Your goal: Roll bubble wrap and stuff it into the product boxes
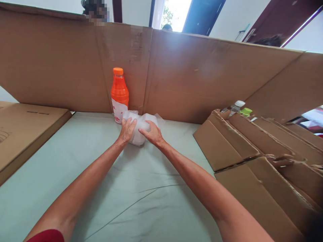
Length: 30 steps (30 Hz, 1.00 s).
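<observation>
Both arms stretch forward over the pale green cloth (pixel 151 208) to a whitish, translucent plastic-wrapped bundle (pixel 138 136). My left hand (pixel 127 130) lies against its left side, fingers curved over it. On the opposite side my right hand (pixel 152 133) grips it, thumb and fingers bent around the plastic. What is inside the wrapping cannot be made out. Just behind my left hand stands an upright orange bottle (pixel 120 90) with an orange cap and a white label. The bundle partly overlaps its lower right side in this view.
A tall cardboard wall (pixel 191 77) closes off the back. To the right stand open cardboard boxes (pixel 227 148), with a clear bottle (pixel 236 107) and a green cap (pixel 246 111) showing above them. A flat cardboard box (pixel 32 124) lies at the left. People's heads show beyond the wall.
</observation>
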Motion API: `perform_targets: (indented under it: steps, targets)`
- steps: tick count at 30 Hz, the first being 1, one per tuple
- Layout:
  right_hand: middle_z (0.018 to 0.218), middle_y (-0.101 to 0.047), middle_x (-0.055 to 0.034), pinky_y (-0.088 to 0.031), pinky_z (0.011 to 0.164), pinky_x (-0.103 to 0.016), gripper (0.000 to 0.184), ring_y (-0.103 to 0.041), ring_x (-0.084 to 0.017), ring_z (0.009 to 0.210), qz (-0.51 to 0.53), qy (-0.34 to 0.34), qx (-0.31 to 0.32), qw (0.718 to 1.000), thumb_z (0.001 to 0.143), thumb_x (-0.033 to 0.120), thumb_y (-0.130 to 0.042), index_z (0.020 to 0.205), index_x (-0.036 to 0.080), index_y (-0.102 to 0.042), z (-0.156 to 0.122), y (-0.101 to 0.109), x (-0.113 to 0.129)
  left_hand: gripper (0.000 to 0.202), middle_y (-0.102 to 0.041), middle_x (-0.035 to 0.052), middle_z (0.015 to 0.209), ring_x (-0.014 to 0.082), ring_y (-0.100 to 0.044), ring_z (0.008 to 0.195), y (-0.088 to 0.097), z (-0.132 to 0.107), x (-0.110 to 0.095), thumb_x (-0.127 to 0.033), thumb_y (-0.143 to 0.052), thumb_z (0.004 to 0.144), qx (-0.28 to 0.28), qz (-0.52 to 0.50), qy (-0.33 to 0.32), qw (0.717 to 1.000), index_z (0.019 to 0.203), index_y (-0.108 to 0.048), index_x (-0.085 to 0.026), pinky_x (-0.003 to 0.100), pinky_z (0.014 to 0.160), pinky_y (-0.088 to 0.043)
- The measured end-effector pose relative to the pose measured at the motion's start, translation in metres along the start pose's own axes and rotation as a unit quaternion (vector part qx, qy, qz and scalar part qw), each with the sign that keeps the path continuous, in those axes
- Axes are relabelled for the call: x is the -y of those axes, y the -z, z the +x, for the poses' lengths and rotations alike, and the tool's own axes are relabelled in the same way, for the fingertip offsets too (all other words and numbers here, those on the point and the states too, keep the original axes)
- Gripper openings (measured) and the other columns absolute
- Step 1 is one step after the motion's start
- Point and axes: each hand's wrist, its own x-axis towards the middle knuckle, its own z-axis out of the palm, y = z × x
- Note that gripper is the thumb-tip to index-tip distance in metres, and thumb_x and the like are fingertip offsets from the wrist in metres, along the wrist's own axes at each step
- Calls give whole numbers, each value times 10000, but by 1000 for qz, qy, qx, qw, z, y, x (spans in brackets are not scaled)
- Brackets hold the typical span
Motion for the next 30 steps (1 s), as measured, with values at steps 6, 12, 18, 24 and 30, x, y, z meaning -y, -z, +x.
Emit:
perform_targets:
  steps: [6, 12, 18, 24, 30]
  targets:
    - [947, -722, -62, -527, 856, -387, 366, -662, -233, 904, 51, -34, -66, 996, 801, 417, -559, 1037, 164, -679, 33, 6, -8, 630, -511, 155, 1324, 317, -574, 1189, 14, -3, 10, -375, -706, 722, -12, 56, 39, 998, 1298, -587, -149, 473, 1093, -434]
    - [1114, -712, -83, -520, 884, -364, 501, -657, -232, 1015, 83, -12, -68, 994, 835, 492, -538, 1186, 152, -648, 77, 33, 20, 575, -562, 122, 1237, 257, -632, 1015, 25, -2, 20, -376, -682, 742, -24, 68, 34, 997, 1275, -599, -175, 436, 1012, -494]
    - [1545, -456, -155, -321, 1139, -567, 692, -441, -340, 1396, -30, -13, -60, 998, 855, 486, -599, 1471, 203, -461, 58, 44, 25, 745, -222, 200, 1596, 380, -315, 1471, 29, -23, 20, -447, -691, 764, -57, 63, -8, 996, 1423, -469, -181, 510, 1144, -373]
    - [1640, -319, -131, -314, 1135, -543, 679, -323, -335, 1475, -225, 74, -30, 971, 913, 501, -568, 1530, 255, -423, 7, 27, 5, 774, -60, 222, 1670, 403, -170, 1531, 35, -49, 17, -497, -585, 875, -56, 188, -130, 972, 1522, -345, -147, 574, 1207, -213]
    - [1647, -306, -135, -312, 1130, -510, 643, -320, -322, 1477, -302, 59, 19, 951, 956, 497, -521, 1543, 256, -414, 8, -4, -16, 632, -215, 207, 1660, 400, -233, 1516, 19, -35, 15, -420, -498, 950, 19, 305, -134, 943, 1521, -405, -166, 574, 1187, -239]
